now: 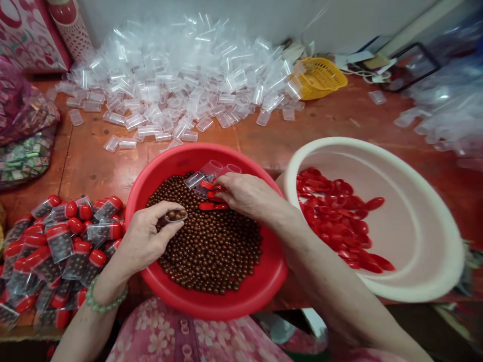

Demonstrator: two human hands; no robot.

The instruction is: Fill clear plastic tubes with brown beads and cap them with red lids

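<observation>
over the red basin (pixel 211 296), which is filled with small brown beads (pixel 211 241), both bare hands are seen at work. a small clear vial (pixel 175 215) is pinched in the grip of the left hand (pixel 145 236), between thumb and fingertips; it is held on its side with its open mouth turned toward the camera, and a few brown beads are seen inside it. the vial lies at the very tips of the fingers, just above the bead surface, not deep in the palm. a green bead bracelet (pixel 103 301) is worn on the left wrist.

the right hand (pixel 245 193) is stretched across the far half of the basin, its fingers closed around red caps (pixel 212 205); one cap is seen jutting from under the fingertips and others are tucked just above it. several empty clear vials (pixel 206 173) are lying on the beads against the far rim, touching the right fingertips.

to the right, more red caps (pixel 339 216) are heaped in a white basin (pixel 415 281) that is set just beside the red one. to the left, filled vials closed with red caps (pixel 56 246) are piled on the table (pixel 94 166). a large heap of empty clear vials (pixel 181 75) is spread along the far edge, and a yellow basket (pixel 320 78) is tipped beside it.
</observation>
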